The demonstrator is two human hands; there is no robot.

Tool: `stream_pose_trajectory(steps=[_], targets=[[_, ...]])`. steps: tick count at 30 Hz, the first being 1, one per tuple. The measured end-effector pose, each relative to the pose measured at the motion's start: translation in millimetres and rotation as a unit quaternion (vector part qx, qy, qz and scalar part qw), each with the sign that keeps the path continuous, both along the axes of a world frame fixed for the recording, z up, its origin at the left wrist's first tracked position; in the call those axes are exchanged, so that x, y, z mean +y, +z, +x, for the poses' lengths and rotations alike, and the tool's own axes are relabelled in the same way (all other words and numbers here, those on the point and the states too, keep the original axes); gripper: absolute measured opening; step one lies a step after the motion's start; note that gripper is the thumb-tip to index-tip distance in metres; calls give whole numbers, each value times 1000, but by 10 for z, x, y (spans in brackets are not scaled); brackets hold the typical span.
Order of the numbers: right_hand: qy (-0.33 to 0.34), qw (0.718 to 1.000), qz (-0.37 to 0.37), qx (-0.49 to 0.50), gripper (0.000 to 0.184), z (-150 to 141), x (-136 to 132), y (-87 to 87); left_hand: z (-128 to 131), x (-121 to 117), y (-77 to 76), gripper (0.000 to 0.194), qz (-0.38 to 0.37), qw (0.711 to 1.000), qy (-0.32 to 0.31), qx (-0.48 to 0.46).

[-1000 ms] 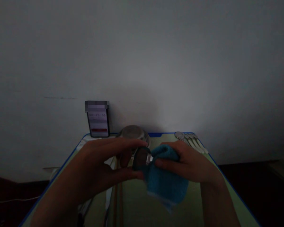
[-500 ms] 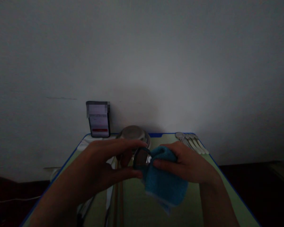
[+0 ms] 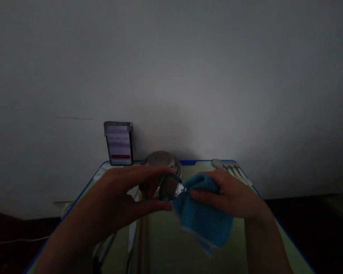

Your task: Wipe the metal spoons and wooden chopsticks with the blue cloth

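My left hand (image 3: 122, 198) pinches a small round dark-rimmed object with a shiny face (image 3: 169, 187), held between thumb and fingers above the table. My right hand (image 3: 231, 194) grips a blue cloth (image 3: 204, 219) bunched against the right side of that object; the rest of the cloth hangs down from my fingers. What the round object is I cannot make out in the dim light.
A green table with a blue edge (image 3: 82, 190) stands against a white wall. On it at the back are a lit phone (image 3: 119, 146) propped upright, a steel bowl (image 3: 161, 161) and several spoons (image 3: 231, 169). Wooden chopsticks (image 3: 141, 239) lie under my hands.
The round object has tilted a little in my left hand, and my right hand with the cloth has shifted slightly right and down along it.
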State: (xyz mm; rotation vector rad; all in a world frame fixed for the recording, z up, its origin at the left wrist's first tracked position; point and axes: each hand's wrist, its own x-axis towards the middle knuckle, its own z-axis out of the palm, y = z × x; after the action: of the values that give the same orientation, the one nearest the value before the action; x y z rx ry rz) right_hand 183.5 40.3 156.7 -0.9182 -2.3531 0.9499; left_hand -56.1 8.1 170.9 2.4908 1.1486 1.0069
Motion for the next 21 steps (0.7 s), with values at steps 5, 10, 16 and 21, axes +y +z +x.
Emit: stream_pose_trajectory(steps=[5, 10, 16, 21], targets=[[6, 1000, -11, -6, 28, -61, -3, -14, 33, 2, 13, 41, -17, 1000, -13, 0], [9, 1000, -17, -11, 28, -55, -5, -6, 25, -12, 36, 38, -23, 1000, -2, 10], [2, 1000, 0, -6, 24, 31, -1, 18, -32, -19, -1, 45, -7, 1000, 12, 6], [10, 1000, -1, -10, 24, 3, -6, 18, 8, -11, -18, 45, -24, 1000, -4, 2]])
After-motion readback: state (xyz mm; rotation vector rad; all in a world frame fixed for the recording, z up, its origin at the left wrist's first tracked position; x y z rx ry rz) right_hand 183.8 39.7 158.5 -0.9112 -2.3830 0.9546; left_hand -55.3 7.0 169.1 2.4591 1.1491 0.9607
